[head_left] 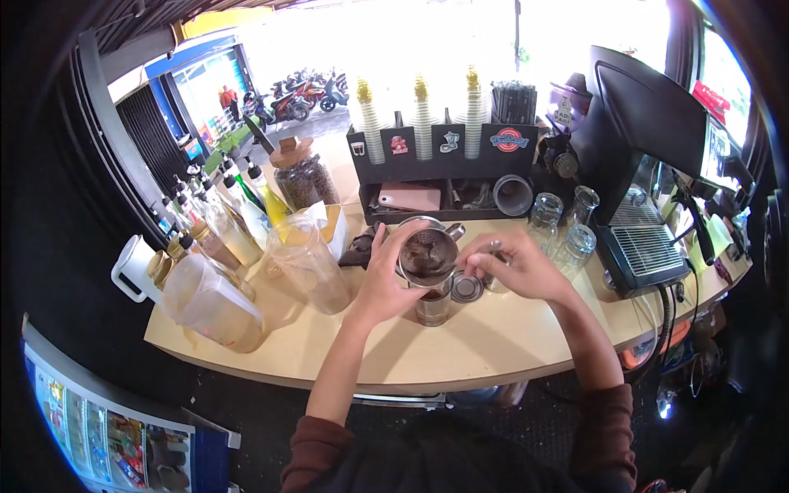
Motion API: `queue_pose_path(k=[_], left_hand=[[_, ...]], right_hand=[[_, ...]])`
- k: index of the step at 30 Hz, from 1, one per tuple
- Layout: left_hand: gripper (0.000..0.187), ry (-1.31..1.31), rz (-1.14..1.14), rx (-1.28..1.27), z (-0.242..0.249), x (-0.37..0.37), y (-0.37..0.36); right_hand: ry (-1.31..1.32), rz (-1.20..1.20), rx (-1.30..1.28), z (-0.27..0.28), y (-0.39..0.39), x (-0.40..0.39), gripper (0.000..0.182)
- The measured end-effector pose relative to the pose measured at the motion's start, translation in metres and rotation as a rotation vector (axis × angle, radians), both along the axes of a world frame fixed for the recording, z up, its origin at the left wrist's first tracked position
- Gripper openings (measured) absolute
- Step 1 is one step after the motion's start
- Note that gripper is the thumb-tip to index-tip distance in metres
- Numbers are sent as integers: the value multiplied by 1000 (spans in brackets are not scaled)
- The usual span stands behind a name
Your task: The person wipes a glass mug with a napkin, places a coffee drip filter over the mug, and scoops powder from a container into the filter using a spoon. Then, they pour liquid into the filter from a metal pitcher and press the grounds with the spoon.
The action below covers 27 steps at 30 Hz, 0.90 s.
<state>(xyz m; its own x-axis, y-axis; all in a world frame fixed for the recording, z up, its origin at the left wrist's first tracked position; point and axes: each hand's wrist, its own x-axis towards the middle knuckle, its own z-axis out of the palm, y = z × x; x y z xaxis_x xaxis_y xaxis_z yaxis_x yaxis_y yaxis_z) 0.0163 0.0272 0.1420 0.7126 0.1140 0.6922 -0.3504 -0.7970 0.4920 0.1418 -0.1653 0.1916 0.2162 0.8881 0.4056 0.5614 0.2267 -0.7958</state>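
My left hand (393, 275) is wrapped round a metal cup (429, 256) with a side handle, tilted so its dark, wet coffee-like contents show. Below the cup stands a small glass (432, 311) with dark liquid in it; whether the two touch is hidden. My right hand (522, 264) is to the right of the cup, thumb and fingers pinched together near the handle. What they hold, if anything, I cannot make out. Between the hands a round metal lid-like piece (468, 287) lies on the counter.
Plastic pitchers (215, 304) and several bottles (226, 222) crowd the left side, near a jar of coffee beans (306, 177). A black cup holder (448, 148) stands behind. Drinking glasses (575, 246) and an espresso machine (645, 246) are at right. The counter (386, 366) has a curved front edge.
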Motion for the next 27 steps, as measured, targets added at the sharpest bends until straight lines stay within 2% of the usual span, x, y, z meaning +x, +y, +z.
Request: queue_pose_path(k=[4,6,8,10,12,15,16,18,22,24,25,27], left_hand=[[80,-4,24,-10,-1,3,4],[80,29,33,-50,1,2,6],[80,62,35,-90,1,2,7],[78,-7,82,-68,-1,3,10],[78,10,50,-112,0,3,12],[78,9,-13,-233,1,5,12],[77,-8,-38,-314,1,6,12],[78,-14,-64,-336,1,9,13],[78,7,-77,-373,1,10,12],[78,20,-68,-374,1,9,12],[78,31,-62,-374,1,9,11],[77,35,-71,-391,0,9,11]], right_hand=[[119,2,75,-7,-12,-2,15],[266,-65,215,-4,-26,2,13],[215,-143,263,-11,-36,12,12],[325,-277,380,-24,-44,20,13],[257,-355,392,-42,-49,22,15],[-64,-539,92,-72,-53,17,14],[-63,-539,95,-84,-52,15,14],[-347,-490,90,-112,-48,12,15],[-388,-465,-2,-139,-44,8,20],[-582,-462,2,-153,-45,11,27],[-580,-461,2,-156,-46,11,27],[-737,-415,-24,-161,-50,12,33]])
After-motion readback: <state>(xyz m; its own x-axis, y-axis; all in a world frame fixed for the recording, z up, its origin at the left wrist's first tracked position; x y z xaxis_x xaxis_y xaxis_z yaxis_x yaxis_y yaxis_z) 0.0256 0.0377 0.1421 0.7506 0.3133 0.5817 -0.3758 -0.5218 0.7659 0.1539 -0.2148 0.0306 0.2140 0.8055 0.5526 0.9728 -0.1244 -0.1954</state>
